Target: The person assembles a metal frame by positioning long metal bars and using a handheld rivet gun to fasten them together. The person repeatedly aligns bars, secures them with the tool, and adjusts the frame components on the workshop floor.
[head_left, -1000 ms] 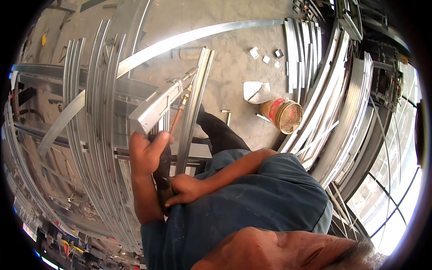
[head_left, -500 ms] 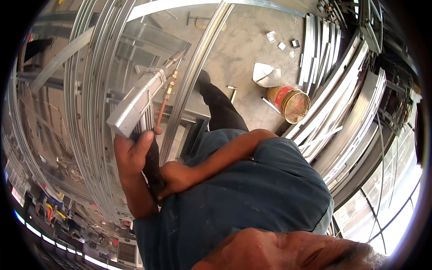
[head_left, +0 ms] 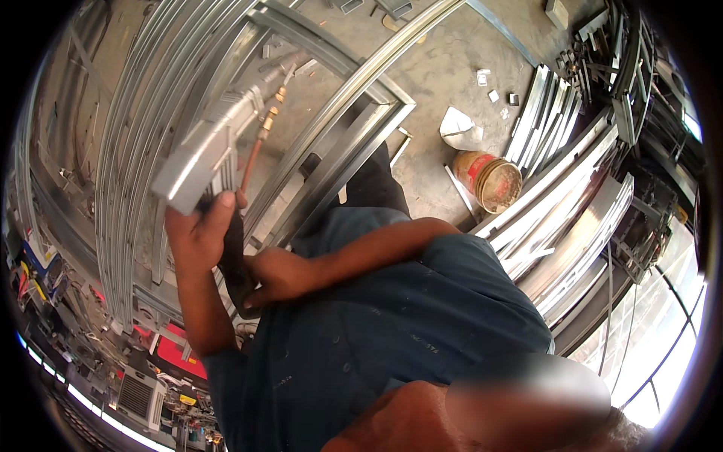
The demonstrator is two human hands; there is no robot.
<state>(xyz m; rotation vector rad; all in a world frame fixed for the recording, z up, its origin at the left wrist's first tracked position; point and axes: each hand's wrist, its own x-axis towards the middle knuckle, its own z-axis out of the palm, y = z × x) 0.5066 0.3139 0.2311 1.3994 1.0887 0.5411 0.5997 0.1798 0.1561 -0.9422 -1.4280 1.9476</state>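
My left hand [head_left: 197, 233] is wrapped round the upper handle of a silver welding gun [head_left: 207, 151], its thumb lying along the body. A thin orange-brown tube and brass fittings [head_left: 273, 113] run beside the barrel. The tip points away from me, over the steel frame [head_left: 376, 124]; whether it touches the metal I cannot tell. Lower down, my right hand [head_left: 282, 275] is closed on the black cable sleeve [head_left: 235, 264] under the handle, with my right forearm across my chest. The fingers' far sides are hidden on both hands.
Long steel profiles [head_left: 139, 151] run side by side on my left. To the right, a dirty yellow-and-red bucket [head_left: 497, 187] lies on its side near a bent white sheet [head_left: 459, 128]. Metal strips [head_left: 542, 113] are stacked beyond. A red case [head_left: 177, 350] is at lower left.
Both hands and the welding gun have moved left in the view. The view has shifted, so more of the steel frame's corner shows. Both hands keep their hold.
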